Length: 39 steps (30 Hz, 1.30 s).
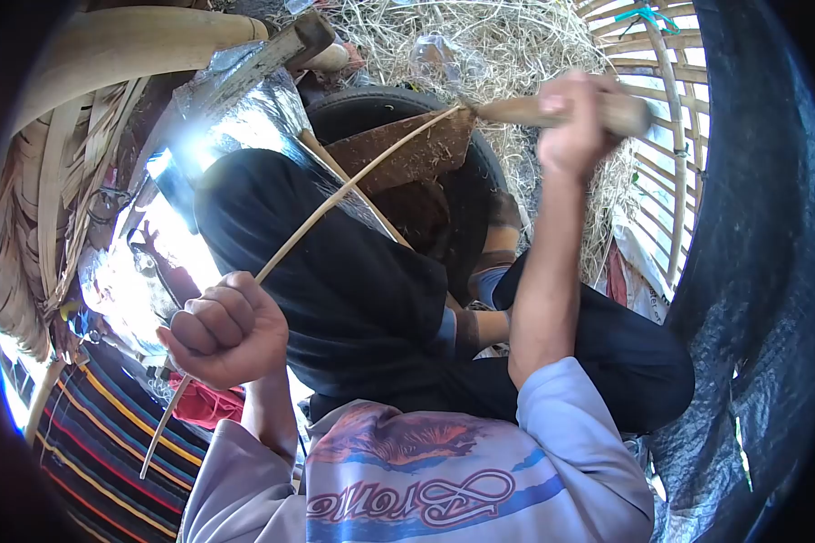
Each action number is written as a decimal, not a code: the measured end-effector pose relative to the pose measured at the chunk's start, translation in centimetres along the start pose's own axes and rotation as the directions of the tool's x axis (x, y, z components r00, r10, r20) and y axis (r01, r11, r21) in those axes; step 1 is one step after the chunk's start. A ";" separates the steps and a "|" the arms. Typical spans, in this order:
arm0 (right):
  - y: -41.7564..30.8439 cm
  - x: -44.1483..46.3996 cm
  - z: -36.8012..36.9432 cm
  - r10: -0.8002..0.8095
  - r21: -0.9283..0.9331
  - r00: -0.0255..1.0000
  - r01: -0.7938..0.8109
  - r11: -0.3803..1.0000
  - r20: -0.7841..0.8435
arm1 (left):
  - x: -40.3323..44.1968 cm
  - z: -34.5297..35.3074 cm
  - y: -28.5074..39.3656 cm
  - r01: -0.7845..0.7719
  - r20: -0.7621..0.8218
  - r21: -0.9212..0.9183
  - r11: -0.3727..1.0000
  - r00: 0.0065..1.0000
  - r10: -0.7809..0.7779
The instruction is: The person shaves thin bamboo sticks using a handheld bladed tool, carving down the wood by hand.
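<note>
Strip [342, 192], thin and pale, slanted across the view, from above a dark tub [358, 101] at top centre, over your left thigh, to a striped cloth [109, 452] at lower left. Your left hand [226, 330] was curled in a tight fist around it; its lower end stuck out below the fist and bent downward. Your right hand [575, 118], slightly blurred at upper right, was closed around a stout wooden handle [512, 110]. The handle's narrow end met the strip's upper end in view; whether they touched could not be told. Just below, a flat brown piece [417, 149] slanted over the tub. Straw [516, 45] spread behind, and a slatted screen [668, 118] curved at upper right. A red cloth [206, 403] lay beside your left wrist. You sat with legs folded, in dark trousers [353, 290].
</note>
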State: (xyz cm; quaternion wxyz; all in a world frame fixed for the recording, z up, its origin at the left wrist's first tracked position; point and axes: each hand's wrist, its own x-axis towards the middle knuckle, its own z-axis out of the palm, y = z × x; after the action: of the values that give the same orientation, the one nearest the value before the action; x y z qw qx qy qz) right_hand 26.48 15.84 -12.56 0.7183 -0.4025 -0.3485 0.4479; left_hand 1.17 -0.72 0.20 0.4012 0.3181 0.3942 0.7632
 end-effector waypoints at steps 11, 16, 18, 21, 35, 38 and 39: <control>0.3 -1.0 0.5 0.050 -0.113 0.998 -0.053 0.992 -0.028 | -0.1 -0.3 0.0 0.028 -0.027 -0.032 0.999 0.999 -0.028; -0.1 -0.8 0.0 0.075 -0.109 0.997 -0.075 0.991 -0.004 | 0.1 -0.5 0.0 0.046 -0.109 -0.057 0.997 0.993 -0.052; -1.5 0.3 -0.1 0.025 0.026 1.000 -0.025 0.999 -0.019 | -0.2 -0.7 0.1 0.039 -0.151 -0.047 0.998 0.988 -0.046; -0.8 -0.1 0.6 0.020 -0.111 0.999 -0.025 0.993 -0.050 | -0.4 -0.6 0.2 0.048 -0.111 -0.055 0.997 0.992 -0.054; 0.8 -1.5 1.3 0.034 -0.246 0.998 -0.019 0.969 0.056 | -0.2 -0.2 -0.2 0.001 -0.069 -0.016 1.000 0.998 -0.002; -1.1 -0.7 1.4 -0.113 -0.044 0.987 0.119 0.992 0.116 | 0.0 -0.6 -0.2 -0.004 -0.071 0.017 1.000 0.997 0.005; -2.5 -0.7 1.8 -0.074 -0.012 0.992 0.076 0.997 0.098 | -0.3 -0.7 -0.1 0.003 -0.095 0.025 1.000 0.995 0.000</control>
State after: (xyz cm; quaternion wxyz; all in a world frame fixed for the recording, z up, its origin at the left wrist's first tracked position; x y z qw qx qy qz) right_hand 25.57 14.96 -9.63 0.7136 -0.3726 -0.4014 0.4369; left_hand 0.81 -1.15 -0.27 0.3785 0.2859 0.4226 0.7723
